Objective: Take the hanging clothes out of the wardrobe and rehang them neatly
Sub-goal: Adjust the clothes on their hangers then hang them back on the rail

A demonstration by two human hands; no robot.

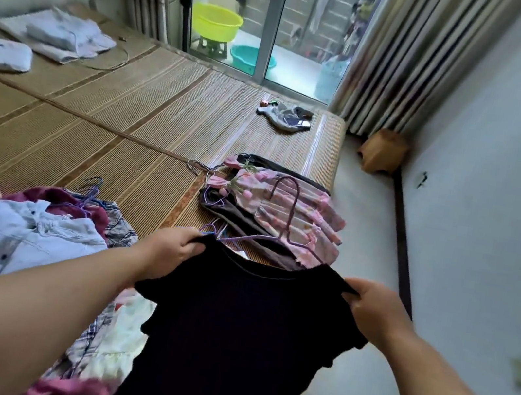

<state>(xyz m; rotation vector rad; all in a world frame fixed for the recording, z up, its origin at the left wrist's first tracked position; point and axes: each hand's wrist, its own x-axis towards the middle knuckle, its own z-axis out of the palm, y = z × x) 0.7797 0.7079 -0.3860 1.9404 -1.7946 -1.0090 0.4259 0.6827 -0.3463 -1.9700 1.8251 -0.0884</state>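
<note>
A left hand and right hand are holding a black top over the bed, fingers pinching its shoulders. A purple hanger is lying just beyond the neckline, midway between both hands.

top before hanger | shirt left | mat beneath

One wide-angle camera sits on the person's head, facing forward and down across the woven straw-mat bed towards the sliding glass balcony door (far end of the room). Nearest the lens, the left hand and right hand hold a black short-sleeved top.
</note>
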